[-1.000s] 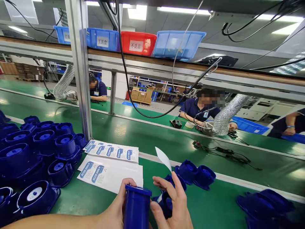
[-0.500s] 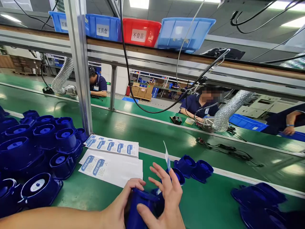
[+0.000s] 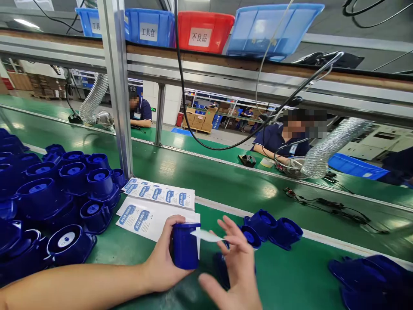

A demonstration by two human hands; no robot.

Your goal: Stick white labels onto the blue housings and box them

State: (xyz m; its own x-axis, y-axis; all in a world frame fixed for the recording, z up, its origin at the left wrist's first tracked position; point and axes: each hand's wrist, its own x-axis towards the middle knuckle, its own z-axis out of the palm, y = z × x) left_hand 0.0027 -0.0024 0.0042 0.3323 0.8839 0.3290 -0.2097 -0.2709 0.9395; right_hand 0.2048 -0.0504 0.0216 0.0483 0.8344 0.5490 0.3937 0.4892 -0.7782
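My left hand [image 3: 163, 260] is wrapped round a blue plastic housing [image 3: 185, 247] and keeps it above the green bench. A white label [image 3: 208, 235], seen nearly edge-on, stretches from the housing's upper side to the fingers of my right hand [image 3: 237, 258]. The right thumb stands apart, and the label hangs at the other fingers; whether it is pinched or stuck there I cannot tell. Behind the left hand lie label sheets [image 3: 171, 215] with blue-printed stickers. Another blue housing [image 3: 221, 269] is partly hidden behind the right hand.
Many blue housings [image 3: 38, 189] crowd the bench's left side. Several more [image 3: 285, 232] sit to the right, and a dark blue group [image 3: 371, 275] lies at the lower right. A metal post [image 3: 118, 94] rises behind the sheets. Co-workers [image 3: 284, 140] sit across the bench.
The left hand has raised and turned the housing upright. My right thumb has come off it, and the label has swung down from upright to lie level against the housing. The view has shifted slightly.
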